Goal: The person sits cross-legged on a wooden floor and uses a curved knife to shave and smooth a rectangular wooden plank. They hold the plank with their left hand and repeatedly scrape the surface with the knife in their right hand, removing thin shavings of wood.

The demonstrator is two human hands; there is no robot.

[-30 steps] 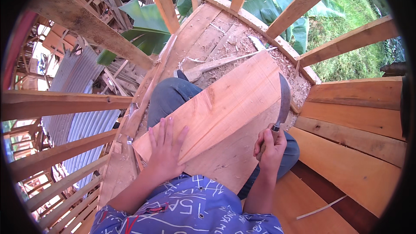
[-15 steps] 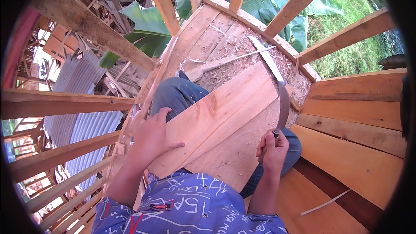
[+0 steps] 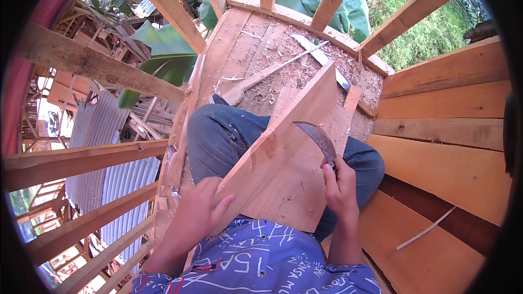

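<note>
My left hand [image 3: 199,209] grips the near end of a wooden plank [image 3: 283,129], thumb on one side and fingers on the other. The plank is tilted up on its long edge, slanting away to the far right across my lap. In my right hand [image 3: 342,185], fingers wrapped round its grip, is a sickle-like knife [image 3: 317,137] with a dark curved blade. Its tip points left, close to the plank's face; whether it touches, I cannot tell. Under the plank lies another wide board [image 3: 294,193], between my legs.
Wood shavings, a thin wooden stick [image 3: 272,71] and a long flat metal blade [image 3: 341,79] lie on the plank floor ahead. Slatted railing posts [image 3: 101,62] stand left and ahead. Stacked orange-brown boards [image 3: 441,169] are at the right, with corrugated sheets [image 3: 95,147] beyond the left railing.
The plank has turned from lying flat to standing tilted on its edge, my left hand still on its near end. The curved knife has swung left and down, nearer to the plank.
</note>
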